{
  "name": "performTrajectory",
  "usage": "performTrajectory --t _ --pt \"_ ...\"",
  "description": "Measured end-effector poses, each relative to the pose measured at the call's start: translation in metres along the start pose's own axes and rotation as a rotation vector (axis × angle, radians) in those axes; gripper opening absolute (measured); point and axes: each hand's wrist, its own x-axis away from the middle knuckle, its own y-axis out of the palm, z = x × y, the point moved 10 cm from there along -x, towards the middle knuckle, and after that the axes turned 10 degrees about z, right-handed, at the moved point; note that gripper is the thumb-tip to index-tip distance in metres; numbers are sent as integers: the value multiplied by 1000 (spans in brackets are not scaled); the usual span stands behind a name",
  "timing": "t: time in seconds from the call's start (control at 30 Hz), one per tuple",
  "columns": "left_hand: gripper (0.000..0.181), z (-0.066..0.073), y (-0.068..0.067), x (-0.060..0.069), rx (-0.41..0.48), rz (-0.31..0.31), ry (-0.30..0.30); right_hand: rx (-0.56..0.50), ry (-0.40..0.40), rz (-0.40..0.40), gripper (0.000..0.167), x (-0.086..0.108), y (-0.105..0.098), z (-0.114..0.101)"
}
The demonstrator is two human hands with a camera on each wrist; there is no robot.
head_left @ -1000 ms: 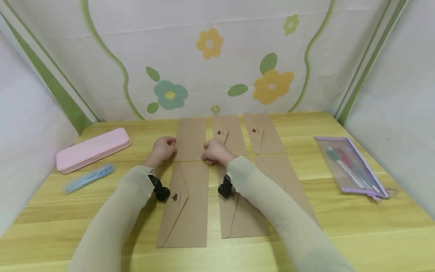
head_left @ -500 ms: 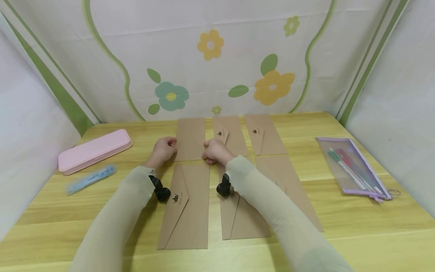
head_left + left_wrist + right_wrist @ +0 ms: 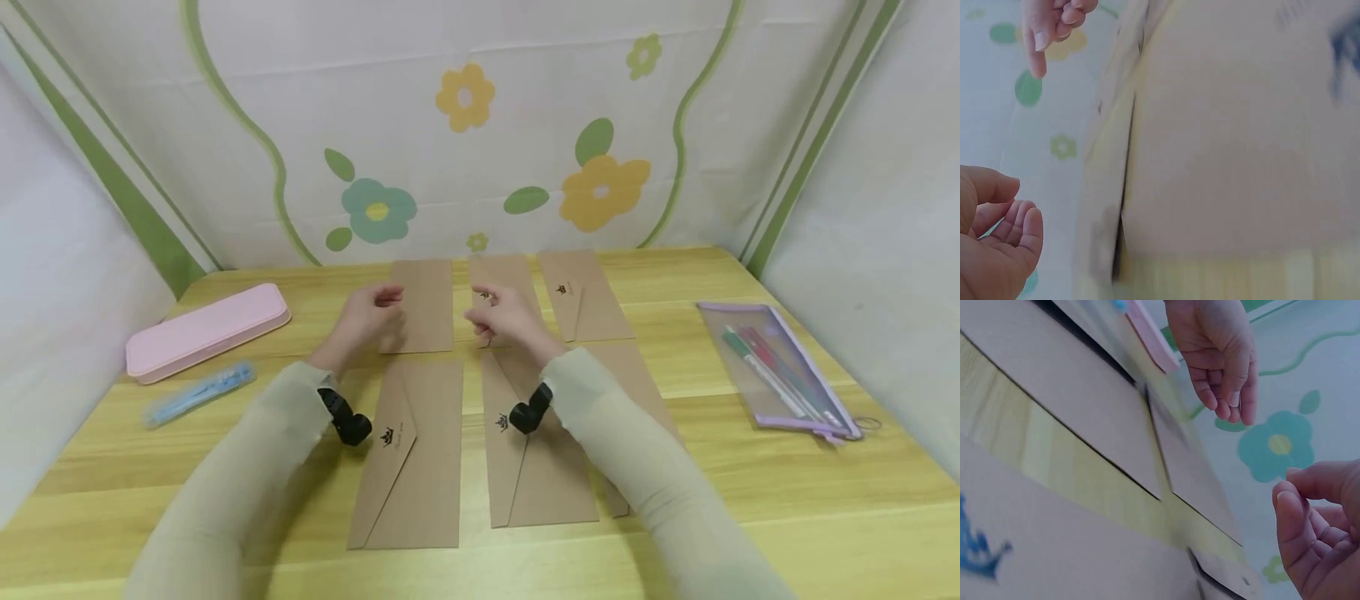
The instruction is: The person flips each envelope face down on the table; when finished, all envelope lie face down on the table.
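Observation:
Brown paper envelopes lie flat in two rows. My left hand (image 3: 372,312) hovers over the left side of the back-left envelope (image 3: 426,308), which shows a plain face without a flap. Loosely bent, its fingers hold nothing. Above the back-middle envelope (image 3: 517,283) is my right hand (image 3: 506,317), index finger extended and other fingers curled, with nothing in it. The right wrist view has this hand (image 3: 1322,528) with thumb and index tips close together. Nearer me lie the front-left envelope (image 3: 431,467) and front-middle envelope (image 3: 555,475), flaps and crown prints up. My right forearm partly covers the front-right envelope (image 3: 630,375).
A pink case (image 3: 210,329) and a blue pen-like item in clear wrapping (image 3: 202,393) lie at the left. At the right is a mesh pouch with purple trim (image 3: 813,358), pens inside. The back-right envelope (image 3: 592,300) lies near the flowered curtain (image 3: 465,167).
Both hands have come off the back-left envelope's edges and risen. The right hand has moved right, over the back-middle envelope, uncovering more of the front-middle one.

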Motion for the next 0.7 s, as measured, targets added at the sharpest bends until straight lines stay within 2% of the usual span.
performTrajectory --t 0.17,0.33,0.5,0.7 --pt "42 21 26 0 28 -68 29 -13 -12 67 54 6 -34 -1" --pt "42 29 54 0 49 -117 29 7 -3 135 52 7 -63 8" --pt "43 30 75 -3 109 -119 -8 67 4 140 54 9 -80 21" --pt "49 20 93 -5 187 -116 -121 139 23 134 57 10 -92 38"
